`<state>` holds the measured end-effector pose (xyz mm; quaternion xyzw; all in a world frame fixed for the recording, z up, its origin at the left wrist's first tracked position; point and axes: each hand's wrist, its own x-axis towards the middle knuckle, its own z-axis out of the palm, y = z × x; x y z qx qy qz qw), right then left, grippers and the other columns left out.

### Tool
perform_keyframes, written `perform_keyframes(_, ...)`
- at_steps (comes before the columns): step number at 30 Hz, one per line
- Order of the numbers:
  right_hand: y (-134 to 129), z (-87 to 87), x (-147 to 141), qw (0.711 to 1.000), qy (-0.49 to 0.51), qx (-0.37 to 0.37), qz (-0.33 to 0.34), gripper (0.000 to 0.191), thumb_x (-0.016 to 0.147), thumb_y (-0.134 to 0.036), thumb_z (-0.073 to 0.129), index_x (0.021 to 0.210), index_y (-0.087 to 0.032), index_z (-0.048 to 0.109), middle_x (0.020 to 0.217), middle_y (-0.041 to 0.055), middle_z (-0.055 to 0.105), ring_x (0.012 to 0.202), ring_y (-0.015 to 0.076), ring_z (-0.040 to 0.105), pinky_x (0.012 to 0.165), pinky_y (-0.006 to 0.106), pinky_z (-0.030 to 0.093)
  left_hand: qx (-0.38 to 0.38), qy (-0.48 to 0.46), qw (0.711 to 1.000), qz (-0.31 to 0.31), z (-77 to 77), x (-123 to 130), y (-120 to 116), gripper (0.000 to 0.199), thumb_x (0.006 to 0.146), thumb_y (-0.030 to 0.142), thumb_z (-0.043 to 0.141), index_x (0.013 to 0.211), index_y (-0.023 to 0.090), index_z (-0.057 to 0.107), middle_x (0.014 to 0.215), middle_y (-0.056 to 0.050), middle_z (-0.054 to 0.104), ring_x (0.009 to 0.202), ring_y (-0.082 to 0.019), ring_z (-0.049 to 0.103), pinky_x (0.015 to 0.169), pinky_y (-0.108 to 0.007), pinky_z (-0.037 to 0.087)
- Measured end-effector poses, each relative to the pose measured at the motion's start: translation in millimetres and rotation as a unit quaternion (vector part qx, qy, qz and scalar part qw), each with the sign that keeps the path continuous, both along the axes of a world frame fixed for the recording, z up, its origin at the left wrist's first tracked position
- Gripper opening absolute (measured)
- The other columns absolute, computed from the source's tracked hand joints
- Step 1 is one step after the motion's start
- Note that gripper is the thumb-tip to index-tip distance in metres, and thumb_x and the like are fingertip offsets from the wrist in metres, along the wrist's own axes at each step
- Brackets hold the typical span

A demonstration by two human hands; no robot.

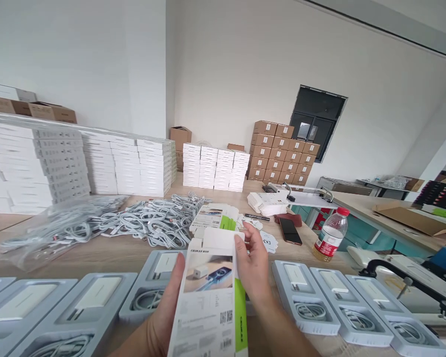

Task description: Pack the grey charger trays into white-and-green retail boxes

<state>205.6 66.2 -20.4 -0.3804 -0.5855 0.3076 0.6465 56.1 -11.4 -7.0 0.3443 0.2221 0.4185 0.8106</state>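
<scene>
Between my two hands is a white and green printed charger box (207, 302), its top flap standing up. My left hand (167, 302) grips the left side, thumb along the edge. With thumb and fingers, my right hand (253, 260) pinches the upper right corner by the flap. Behind it lies a stack of similar flat boxes (211, 216). Grey trays flank my hands, each with a white charger and a coiled cable: one tray (96, 310) on the left, another tray (306, 297) on the right.
A pile of loose cables (159, 220) and a plastic bag (55, 228) lie left. White boxes (130, 166) are stacked behind. To the right are a phone (290, 231), a bottle (330, 235), white cards (269, 242) and a sealing machine (401, 282). Brown cartons (278, 153) stand by the wall.
</scene>
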Motion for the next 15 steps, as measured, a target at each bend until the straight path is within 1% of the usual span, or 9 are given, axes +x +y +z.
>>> perform_keyframes(1, -1.2, -1.2, -0.8, 0.997, -0.053, 0.041, -0.035, 0.041, 0.091, -0.041, 0.054, 0.127, -0.021, 0.052, 0.112, 0.0096, 0.063, 0.099, 0.0229, 0.06, 0.086, 0.04, 0.049, -0.009, -0.021, 1.0, -0.016, -1.7, 2.3, -0.9, 0.102, 0.066, 0.092, 0.031, 0.125, 0.016, 0.065, 0.116, -0.015, 0.072, 0.115, -0.04, 0.061, 0.097, -0.048, 0.045)
perform_keyframes(3, -4.6, -0.9, -1.5, 0.976, -0.148, 0.125, -0.095, 0.03, 0.094, -0.031, 0.05, 0.123, -0.022, 0.054, 0.121, 0.0108, 0.058, 0.113, 0.025, 0.052, 0.095, 0.044, 0.043, -0.024, -0.048, 0.998, -0.043, -5.5, 4.3, -2.4, 0.104, 0.063, 0.094, 0.034, 0.125, 0.017, 0.065, 0.117, -0.016, 0.071, 0.118, -0.041, 0.059, 0.099, -0.049, 0.043)
perform_keyframes(4, -6.5, 0.6, -1.3, 0.962, -0.185, 0.161, -0.118, 0.024, 0.095, -0.027, 0.048, 0.117, -0.023, 0.058, 0.119, 0.0105, 0.058, 0.114, 0.0255, 0.051, 0.096, 0.045, 0.041, -0.028, -0.053, 0.997, -0.048, -7.7, 4.0, -3.0, 0.104, 0.061, 0.094, 0.038, 0.125, 0.017, 0.065, 0.117, -0.016, 0.071, 0.119, -0.041, 0.058, 0.101, -0.05, 0.042)
perform_keyframes(5, -8.4, 2.7, -0.8, 0.948, -0.217, 0.189, -0.134, 0.02, 0.095, -0.023, 0.046, 0.11, -0.023, 0.06, 0.114, 0.0096, 0.06, 0.112, 0.0254, 0.051, 0.093, 0.045, 0.04, -0.028, -0.053, 0.997, -0.047, -10.0, 3.0, -3.3, 0.104, 0.059, 0.094, 0.042, 0.125, 0.017, 0.065, 0.117, -0.016, 0.071, 0.12, -0.041, 0.057, 0.102, -0.05, 0.041)
perform_keyframes(7, -12.4, 7.8, 0.5, 0.928, -0.26, 0.223, -0.147, 0.02, 0.095, -0.018, 0.044, 0.102, -0.024, 0.061, 0.101, 0.0073, 0.063, 0.1, 0.024, 0.054, 0.085, 0.042, 0.039, -0.023, -0.048, 0.998, -0.04, -14.6, -0.2, -2.9, 0.101, 0.058, 0.091, 0.05, 0.123, 0.016, 0.066, 0.115, -0.017, 0.072, 0.122, -0.041, 0.056, 0.104, -0.05, 0.039)
perform_keyframes(9, -16.6, 12.4, 1.2, 0.917, -0.279, 0.249, -0.136, 0.019, 0.095, -0.015, 0.044, 0.098, -0.024, 0.061, 0.093, 0.0055, 0.065, 0.091, 0.0227, 0.055, 0.079, 0.04, 0.037, -0.017, -0.048, 0.998, -0.029, -17.9, -3.5, -0.9, 0.096, 0.059, 0.088, 0.055, 0.121, 0.016, 0.068, 0.112, -0.016, 0.073, 0.122, -0.04, 0.056, 0.105, -0.05, 0.039)
perform_keyframes(12, -23.2, 16.4, -0.6, 0.919, -0.283, 0.264, -0.079, 0.011, 0.093, -0.019, 0.05, 0.092, -0.023, 0.061, 0.088, 0.0041, 0.067, 0.085, 0.0214, 0.057, 0.078, 0.039, 0.036, -0.008, -0.048, 0.999, -0.009, -18.1, -6.2, 3.1, 0.091, 0.061, 0.084, 0.058, 0.119, 0.015, 0.068, 0.107, -0.015, 0.074, 0.117, -0.039, 0.061, 0.104, -0.049, 0.041)
perform_keyframes(13, -25.1, 17.1, -1.7, 0.924, -0.281, 0.253, -0.055, 0.009, 0.093, -0.022, 0.053, 0.091, -0.023, 0.061, 0.087, 0.0037, 0.068, 0.084, 0.0212, 0.057, 0.078, 0.038, 0.036, -0.008, -0.04, 0.999, -0.006, -16.6, -6.3, 4.0, 0.091, 0.062, 0.083, 0.057, 0.119, 0.014, 0.068, 0.105, -0.015, 0.075, 0.114, -0.039, 0.063, 0.102, -0.049, 0.042)
perform_keyframes(15, -27.7, 18.3, -3.7, 0.942, -0.269, 0.202, -0.009, 0.01, 0.093, -0.029, 0.055, 0.089, -0.023, 0.062, 0.086, 0.0028, 0.067, 0.084, 0.0204, 0.058, 0.08, 0.037, 0.037, -0.013, -0.006, 1.0, -0.003, -12.1, -5.5, 4.0, 0.089, 0.064, 0.081, 0.057, 0.119, 0.012, 0.068, 0.1, -0.016, 0.076, 0.109, -0.04, 0.066, 0.099, -0.051, 0.045)
